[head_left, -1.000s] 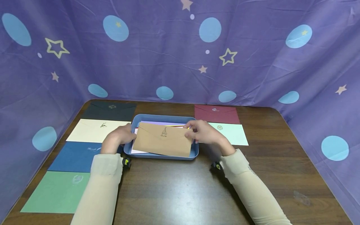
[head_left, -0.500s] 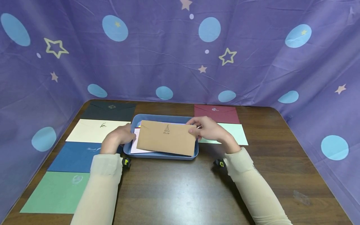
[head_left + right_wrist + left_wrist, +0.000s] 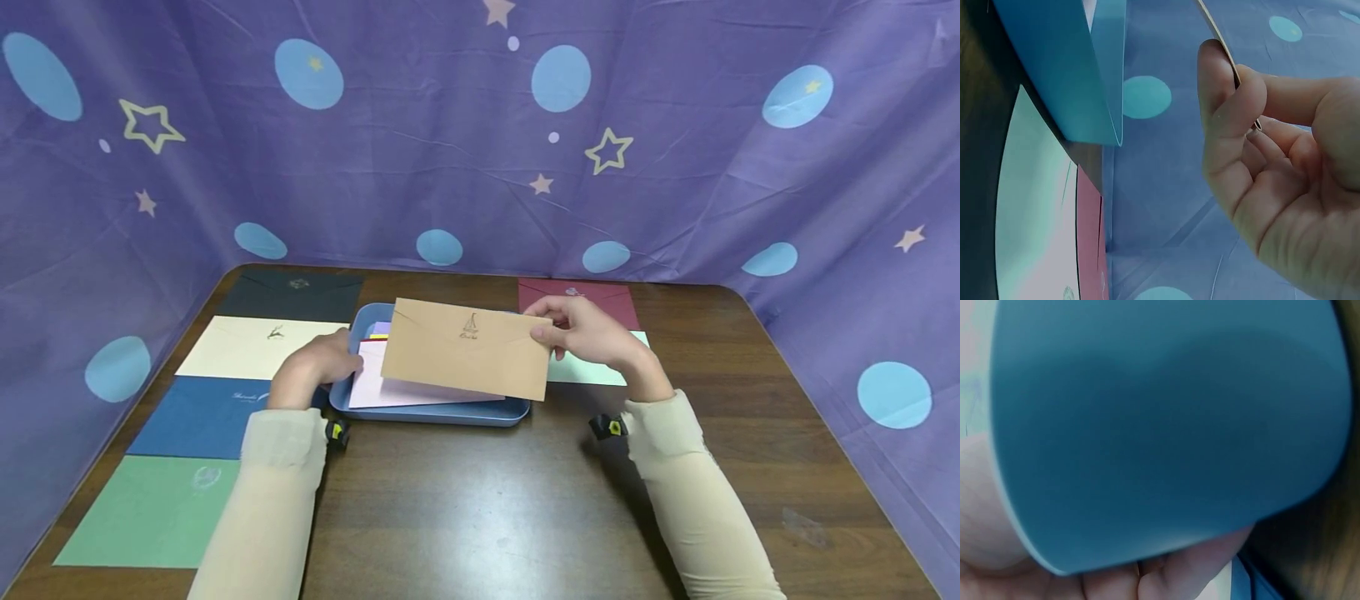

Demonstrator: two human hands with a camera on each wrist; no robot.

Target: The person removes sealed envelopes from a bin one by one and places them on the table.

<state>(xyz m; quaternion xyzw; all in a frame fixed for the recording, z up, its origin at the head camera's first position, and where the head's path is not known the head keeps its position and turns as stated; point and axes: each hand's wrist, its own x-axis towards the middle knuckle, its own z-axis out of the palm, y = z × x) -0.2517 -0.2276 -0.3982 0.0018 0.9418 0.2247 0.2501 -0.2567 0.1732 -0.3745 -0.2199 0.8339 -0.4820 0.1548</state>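
Note:
A brown kraft envelope (image 3: 465,358) printed with a sailing boat is lifted above the blue tray (image 3: 442,413). My right hand (image 3: 592,335) pinches its right end between thumb and fingers; the right wrist view shows the envelope (image 3: 1214,26) edge-on in that pinch. At the tray's left end my left hand (image 3: 318,367) holds the rim. In the left wrist view the tray wall (image 3: 1166,437) covers much of that hand, with fingers under it and the thumb at the rim. A pale pink envelope (image 3: 420,395) lies in the tray, with purple, yellow and red edges behind it.
Down the table's left side lie dark green (image 3: 292,296), cream (image 3: 247,350), blue (image 3: 195,417) and light green (image 3: 142,512) envelopes. A maroon envelope (image 3: 611,307) and a mint one (image 3: 585,371) lie right of the tray. A purple curtain (image 3: 480,150) hangs behind.
My right hand has raised the brown envelope and moved it right, uncovering more of the pink envelope. The left hand and the tray have stayed in place.

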